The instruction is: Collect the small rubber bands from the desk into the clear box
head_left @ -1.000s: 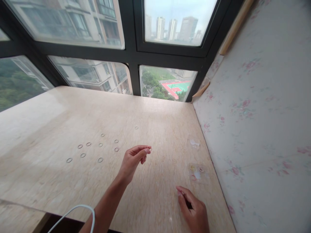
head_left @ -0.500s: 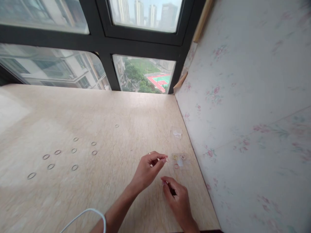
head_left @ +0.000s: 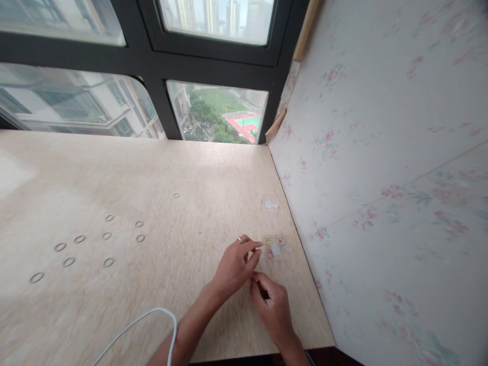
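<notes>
My left hand [head_left: 237, 262] reaches to the left edge of a small clear plastic box [head_left: 282, 255]. Its thumb and forefinger are slightly apart, and no ring shows between them. Close below it, my right hand [head_left: 271, 301] is closed, thumb against fingers. What it pinches, if anything, is too small to make out. Inside the box lie yellowish rings [head_left: 268, 241] at the back left, pale pinkish rings [head_left: 281, 241] at the back right and reddish rings [head_left: 270, 253] at the front left. A whitish patch [head_left: 275, 250] shows in its middle.
A clear lid-like piece [head_left: 270, 204] lies behind the box. Several thin dark rings [head_left: 80, 239] are spread over the left of the marbled surface [head_left: 160, 305], one small ring [head_left: 176, 195] farther back. A white cable [head_left: 145, 314] crosses my left forearm. Flowered wall [head_left: 343, 193] stands right.
The pinkish ring that was between my left fingertips no longer shows there, and the front-left reddish rings look fuller. My hands have come closer together. The view has shifted slightly.
</notes>
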### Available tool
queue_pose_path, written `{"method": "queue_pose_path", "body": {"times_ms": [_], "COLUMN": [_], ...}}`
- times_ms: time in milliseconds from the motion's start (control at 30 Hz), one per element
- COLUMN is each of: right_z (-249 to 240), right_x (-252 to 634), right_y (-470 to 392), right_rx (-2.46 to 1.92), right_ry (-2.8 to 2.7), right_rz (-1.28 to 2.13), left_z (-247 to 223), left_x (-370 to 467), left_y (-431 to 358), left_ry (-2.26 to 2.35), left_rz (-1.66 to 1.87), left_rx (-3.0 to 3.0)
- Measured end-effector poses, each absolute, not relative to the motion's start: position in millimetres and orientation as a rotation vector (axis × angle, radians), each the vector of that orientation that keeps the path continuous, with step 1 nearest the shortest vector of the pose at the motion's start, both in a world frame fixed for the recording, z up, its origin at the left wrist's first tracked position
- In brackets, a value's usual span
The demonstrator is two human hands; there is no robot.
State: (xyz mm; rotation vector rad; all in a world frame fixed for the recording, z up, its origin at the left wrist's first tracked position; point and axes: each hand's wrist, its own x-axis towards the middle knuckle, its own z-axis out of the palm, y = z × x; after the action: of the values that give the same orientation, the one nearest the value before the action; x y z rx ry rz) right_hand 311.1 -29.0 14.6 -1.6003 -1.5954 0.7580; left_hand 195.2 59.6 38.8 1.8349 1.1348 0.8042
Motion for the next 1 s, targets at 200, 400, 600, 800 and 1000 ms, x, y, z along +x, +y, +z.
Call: {"method": "queue_pose_path", "body": {"times_ms": [200,400,600,800,1000], "right_z": [15.9,8.7,36.1,66.6,64.6], "right_x": [312.9,307.5,264.0,183.4,107.2], "right_y": [-29.2,-30.6,-3.2,61.1,114.2], "right_rx": [-1.582,-1.564,-1.468,-1.304,-1.303], "right_ry": [-1.65,-1.843,-1.81,-2.09,-2.606], "right_rz": [0.687,0.479,0.602,0.836,0.69], "left_z": [26.5,13.5,-1.8,6.4,8.9], "left_x": [142.8,88.2,67.5,69.8,64.1], "left_y": [44.5,15.5,2.9,5.5,8.8], "left_ry": [1.41,1.538,1.575,1.613,1.545], "left_rz": [0.931,1.059,1.157,1.058,1.233], "left_rx": [1.803,1.96,2.021,1.753,1.456]}}
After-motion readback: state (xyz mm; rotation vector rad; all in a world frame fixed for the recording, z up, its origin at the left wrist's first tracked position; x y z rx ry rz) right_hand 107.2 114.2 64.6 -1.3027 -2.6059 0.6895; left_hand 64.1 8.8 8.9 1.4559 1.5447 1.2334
